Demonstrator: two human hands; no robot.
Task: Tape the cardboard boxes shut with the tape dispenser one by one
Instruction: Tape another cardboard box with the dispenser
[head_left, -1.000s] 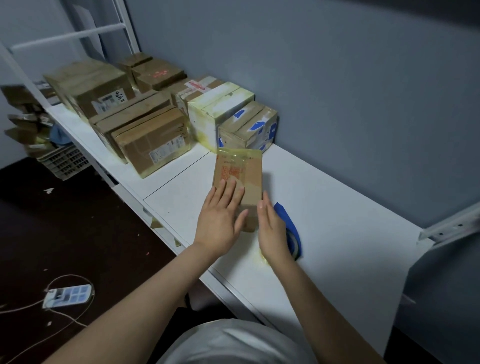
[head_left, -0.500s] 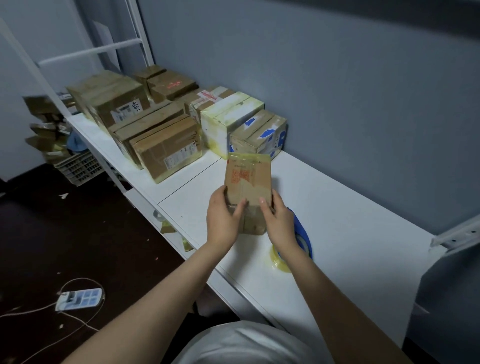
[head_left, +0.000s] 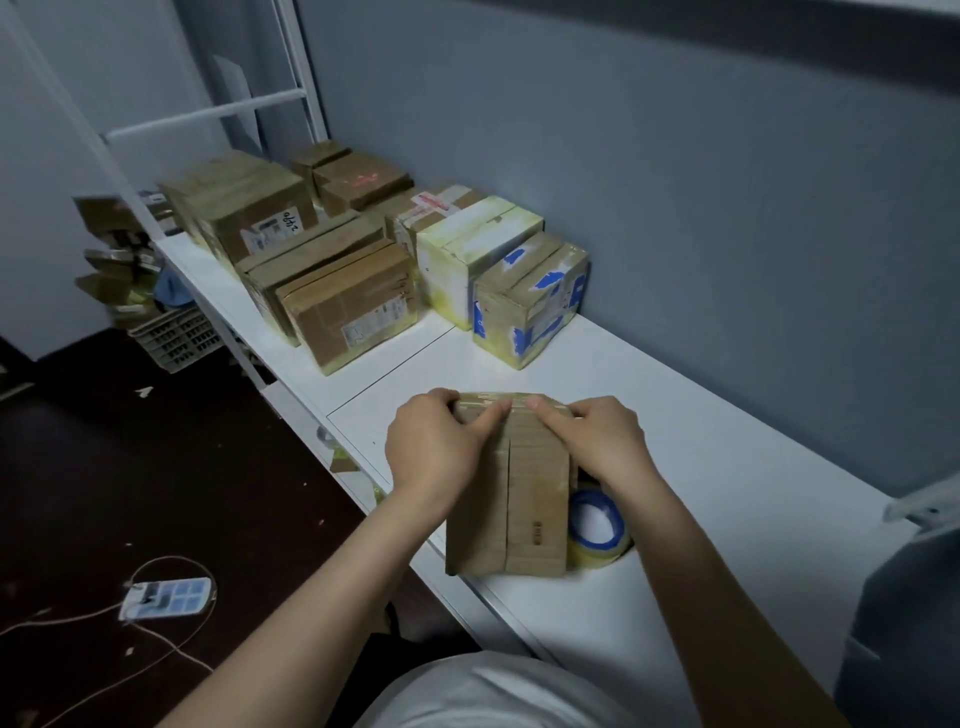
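Both hands grip the small brown corrugated cardboard box (head_left: 511, 493) at its far end on the white table (head_left: 727, 467): left hand (head_left: 436, 449), right hand (head_left: 597, 441), thumbs pressing on top. Blue-cored clear tape roll (head_left: 597, 525) just right.

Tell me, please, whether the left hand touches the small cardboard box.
Touching: the head view shows the left hand gripping the small cardboard box at its far end.
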